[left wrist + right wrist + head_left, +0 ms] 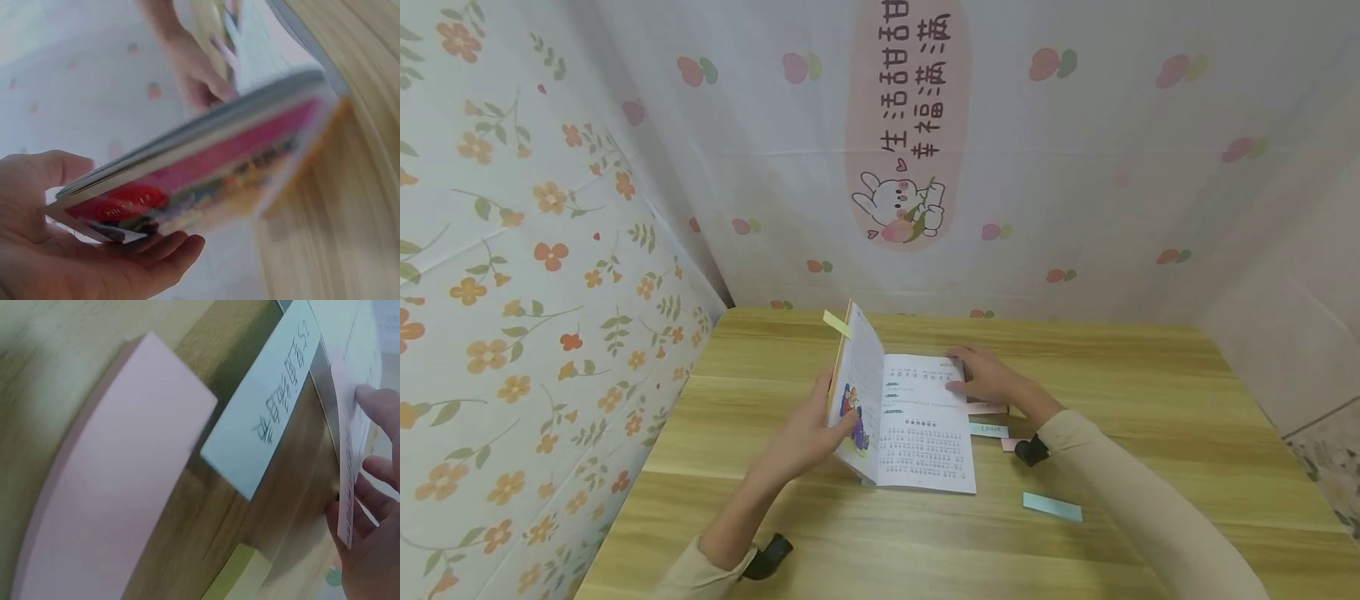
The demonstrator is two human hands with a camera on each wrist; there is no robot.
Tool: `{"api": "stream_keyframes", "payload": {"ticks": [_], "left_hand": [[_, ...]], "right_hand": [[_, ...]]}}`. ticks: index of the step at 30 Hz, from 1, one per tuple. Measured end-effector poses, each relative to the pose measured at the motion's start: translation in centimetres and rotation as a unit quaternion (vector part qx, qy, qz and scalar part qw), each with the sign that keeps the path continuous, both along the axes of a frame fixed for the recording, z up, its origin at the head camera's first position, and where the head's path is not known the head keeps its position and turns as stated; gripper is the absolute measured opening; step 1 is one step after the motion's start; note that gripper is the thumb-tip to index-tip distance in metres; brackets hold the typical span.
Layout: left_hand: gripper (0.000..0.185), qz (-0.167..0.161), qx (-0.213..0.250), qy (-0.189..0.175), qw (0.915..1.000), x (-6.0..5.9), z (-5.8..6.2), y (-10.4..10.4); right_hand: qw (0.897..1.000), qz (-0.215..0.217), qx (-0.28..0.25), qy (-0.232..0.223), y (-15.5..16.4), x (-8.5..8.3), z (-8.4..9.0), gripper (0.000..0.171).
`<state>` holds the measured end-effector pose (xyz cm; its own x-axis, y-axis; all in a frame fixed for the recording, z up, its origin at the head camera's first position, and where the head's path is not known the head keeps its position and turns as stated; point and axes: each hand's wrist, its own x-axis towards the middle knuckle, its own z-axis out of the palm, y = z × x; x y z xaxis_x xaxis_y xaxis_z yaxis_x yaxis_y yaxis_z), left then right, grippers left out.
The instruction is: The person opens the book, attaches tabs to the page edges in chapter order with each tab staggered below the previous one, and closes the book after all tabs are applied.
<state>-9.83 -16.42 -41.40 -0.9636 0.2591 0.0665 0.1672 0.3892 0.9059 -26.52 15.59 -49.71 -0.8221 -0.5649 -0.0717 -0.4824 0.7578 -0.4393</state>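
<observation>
Fingers of the left hand (811, 435) curl around the raised left half of a thin illustrated paperback book (901, 425) lying open mid-way across the pale wooden bench (1150, 392). The right hand (988, 377) presses flat, fingers straight, on the right page. Pink, blue and yellow paper strips (1052, 506) lie just beside it; the wrist views are blurred.

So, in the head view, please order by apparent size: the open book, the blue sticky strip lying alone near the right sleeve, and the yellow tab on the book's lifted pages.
1. Open book, clearly largest.
2. Blue sticky strip.
3. Yellow tab, smallest, though it lies farther from the camera, so its gap to the strip is unsure.
</observation>
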Motion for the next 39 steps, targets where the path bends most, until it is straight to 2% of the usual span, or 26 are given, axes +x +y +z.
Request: {"api": "stream_keyframes", "payload": {"ticks": [3,6,9,11,13,16,19,21,26,33,39], "left_hand": [[0.079,-0.04,0.031,-0.01,0.9987,-0.2,0.4,1.7],[0.08,-0.083,0.017,-0.01,0.9963,-0.6,0.2,3.5],[0.08,-0.116,-0.07,-0.007,0.9908,-1.4,-0.7,5.2],[0.079,-0.135,-0.142,-0.007,0.9807,-2.2,-1.8,6.0],[0.08,-0.136,-0.227,-0.006,0.9643,-2.9,-3.2,6.7],[0.082,-0.134,-0.324,-0.001,0.9367,-3.8,-5.2,7.2],[0.082,-0.134,-0.385,0.018,0.9131,-4.0,-6.7,7.5],[0.082,-0.136,-0.407,0.032,0.9025,-4.0,-7.5,7.5],[0.083,-0.132,-0.439,0.048,0.8872,-3.9,-9.3,7.7],[0.08,-0.119,-0.479,0.047,0.8684,-3.4,-8.7,8.2],[0.079,-0.113,-0.5,0.06,0.8568,-3.3,-9.1,8.5]], "right_hand": [[1.0,0.003,-0.016,-0.003,0.9,0.1,0.0,0.068],[0.999,-0.002,-0.029,-0.022,2.3,0.2,0.3,0.069],[0.997,-0.022,-0.05,-0.053,4.3,0.3,0.8,0.069],[0.995,-0.038,-0.066,-0.059,5.8,0.4,1.1,0.067],[0.994,-0.048,-0.084,-0.056,7.1,0.5,1.5,0.063],[0.994,-0.051,-0.096,-0.033,8.7,0.8,1.8,0.06],[0.993,-0.051,-0.105,-0.021,9.9,1.5,2.2,0.06],[0.992,-0.052,-0.11,-0.018,10.4,2.2,2.4,0.061],[0.991,-0.043,-0.127,-0.019,11.0,4.0,2.7,0.06],[0.991,-0.022,-0.132,0.007,10.0,5.3,2.2,0.058],[0.993,-0.018,-0.12,0.008,8.7,6.4,2.3,0.057]]}}
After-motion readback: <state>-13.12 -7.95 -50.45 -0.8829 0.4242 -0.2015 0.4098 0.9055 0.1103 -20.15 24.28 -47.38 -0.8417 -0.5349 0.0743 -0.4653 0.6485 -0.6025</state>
